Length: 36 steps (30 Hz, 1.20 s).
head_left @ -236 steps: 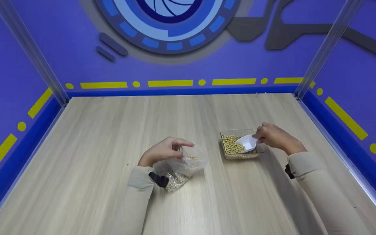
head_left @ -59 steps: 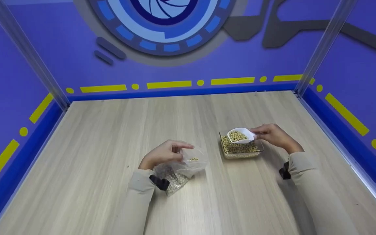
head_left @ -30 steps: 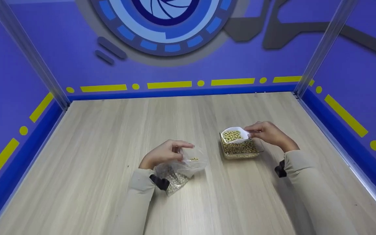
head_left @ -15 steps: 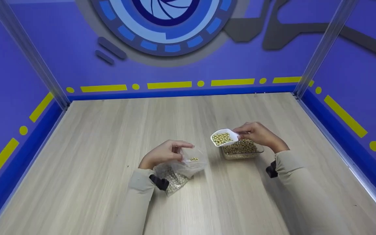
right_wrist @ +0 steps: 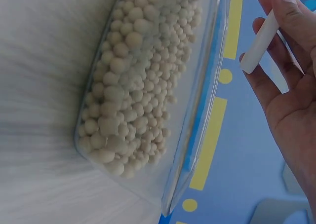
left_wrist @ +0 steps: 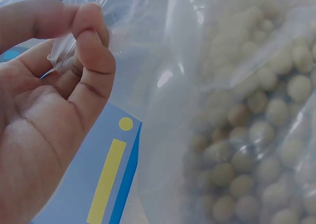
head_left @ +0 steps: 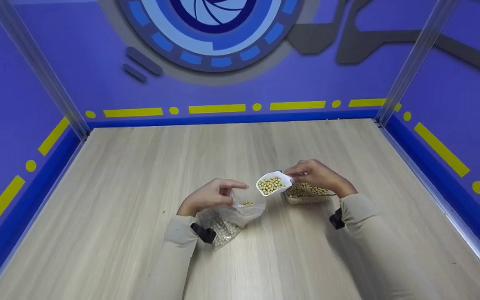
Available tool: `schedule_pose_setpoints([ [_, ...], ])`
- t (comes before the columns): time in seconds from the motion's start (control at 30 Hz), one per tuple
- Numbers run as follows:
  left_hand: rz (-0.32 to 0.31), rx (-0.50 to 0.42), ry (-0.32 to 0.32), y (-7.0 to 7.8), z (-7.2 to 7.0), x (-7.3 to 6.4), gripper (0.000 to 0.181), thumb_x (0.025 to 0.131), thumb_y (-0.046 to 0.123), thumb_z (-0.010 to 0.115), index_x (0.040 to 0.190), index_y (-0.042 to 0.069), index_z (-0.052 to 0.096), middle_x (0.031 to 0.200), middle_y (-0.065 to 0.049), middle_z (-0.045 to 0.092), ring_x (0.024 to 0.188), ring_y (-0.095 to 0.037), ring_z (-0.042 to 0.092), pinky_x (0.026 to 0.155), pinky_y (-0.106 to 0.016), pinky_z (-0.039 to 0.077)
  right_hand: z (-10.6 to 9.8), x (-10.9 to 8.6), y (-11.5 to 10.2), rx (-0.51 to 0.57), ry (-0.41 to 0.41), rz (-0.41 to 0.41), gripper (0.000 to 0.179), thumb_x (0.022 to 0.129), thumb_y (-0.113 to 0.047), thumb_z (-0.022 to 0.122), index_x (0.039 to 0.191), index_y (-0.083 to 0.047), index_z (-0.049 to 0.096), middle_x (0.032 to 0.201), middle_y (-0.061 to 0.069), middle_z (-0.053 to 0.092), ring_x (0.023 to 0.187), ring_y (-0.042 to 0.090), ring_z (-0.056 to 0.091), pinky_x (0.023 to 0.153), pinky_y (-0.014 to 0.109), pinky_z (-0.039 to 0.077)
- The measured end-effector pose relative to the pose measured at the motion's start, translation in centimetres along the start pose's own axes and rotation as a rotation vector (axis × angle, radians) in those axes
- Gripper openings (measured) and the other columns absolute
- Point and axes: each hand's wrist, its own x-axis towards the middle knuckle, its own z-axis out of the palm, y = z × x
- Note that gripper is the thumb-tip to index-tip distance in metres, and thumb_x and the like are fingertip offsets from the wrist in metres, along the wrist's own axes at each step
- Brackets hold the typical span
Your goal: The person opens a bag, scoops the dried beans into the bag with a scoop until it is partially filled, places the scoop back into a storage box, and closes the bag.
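Note:
My left hand [head_left: 211, 195] pinches the rim of a clear plastic bag [head_left: 240, 214] with curled fingers, holding its mouth apart. Round pale beans fill the lower part of the bag, seen close in the left wrist view as a mass of beans [left_wrist: 261, 135]. In my right hand [head_left: 317, 175] is a white scoop [head_left: 283, 179], its handle [right_wrist: 261, 44] gripped between thumb and fingers. Yellowish beans [head_left: 270, 185] heap in the scoop, which hovers just right of and above the bag's mouth. Beneath the right hand stands a clear rectangular container [head_left: 308, 200] of similar beans, partly hidden by hand and scoop.
A light wood-grain table [head_left: 140, 175] carries everything. Blue walls [head_left: 231, 93] with yellow marks enclose its back and both sides. Black wrist mounts [head_left: 203, 232] sit at the sleeve cuffs.
My right hand has dug the scoop into the container's beans, lifted it filled, and carried it left toward the bag. The left hand keeps its grip on the bag in nearly the same place.

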Motion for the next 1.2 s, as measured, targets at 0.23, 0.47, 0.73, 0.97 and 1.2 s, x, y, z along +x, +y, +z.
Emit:
schedule_pose_setpoints([
  [0.23,-0.016,0.007,0.021,0.2,0.1,0.0,0.049,0.081,-0.009,0.059,0.13,-0.004,0.057,0.098,-0.018,0.063,0.063,-0.005,0.043,0.06,-0.018,0.041,0.4,0.3,-0.6,-0.023,-0.033,-0.024,0.03,0.083,-0.009,0.07,0.113,-0.009,0.073,0.108,0.007,0.073,0.094,0.02,0.064,0.083,0.031,0.051],
  [0.47,-0.052,-0.002,0.026,0.4,0.2,0.0,0.05,0.082,-0.007,0.06,0.131,-0.002,0.056,0.088,-0.027,0.058,0.062,-0.008,0.043,0.06,-0.021,0.043,0.8,0.8,-1.3,-0.028,-0.048,-0.033,0.033,0.082,-0.011,0.072,0.115,-0.009,0.072,0.103,0.006,0.073,0.089,0.017,0.063,0.078,0.027,0.051],
  [0.73,-0.036,0.007,0.027,0.3,0.2,0.1,0.05,0.079,-0.006,0.059,0.129,0.002,0.06,0.075,-0.005,0.058,0.061,-0.006,0.048,0.06,-0.023,0.045,0.7,1.2,-2.1,-0.077,-0.069,-0.099,0.03,0.084,-0.009,0.07,0.114,-0.009,0.072,0.104,0.005,0.074,0.088,0.019,0.063,0.079,0.03,0.05],
  [0.97,-0.027,0.027,0.024,0.3,0.1,0.2,0.051,0.078,-0.004,0.058,0.129,0.001,0.06,0.066,0.006,0.053,0.059,-0.005,0.044,0.057,-0.019,0.042,0.5,1.7,-2.8,-0.133,-0.105,-0.123,0.027,0.083,-0.009,0.071,0.11,-0.009,0.074,0.1,0.003,0.074,0.085,0.018,0.062,0.077,0.031,0.05],
  [1.2,-0.041,-0.025,0.006,0.4,0.3,0.2,0.051,0.081,-0.01,0.06,0.131,-0.004,0.056,0.064,0.007,0.056,0.058,-0.01,0.045,0.057,-0.023,0.039,0.3,1.8,-3.2,-0.158,-0.122,-0.117,0.025,0.081,-0.008,0.073,0.106,-0.01,0.076,0.1,0.003,0.075,0.087,0.019,0.063,0.078,0.034,0.051],
])
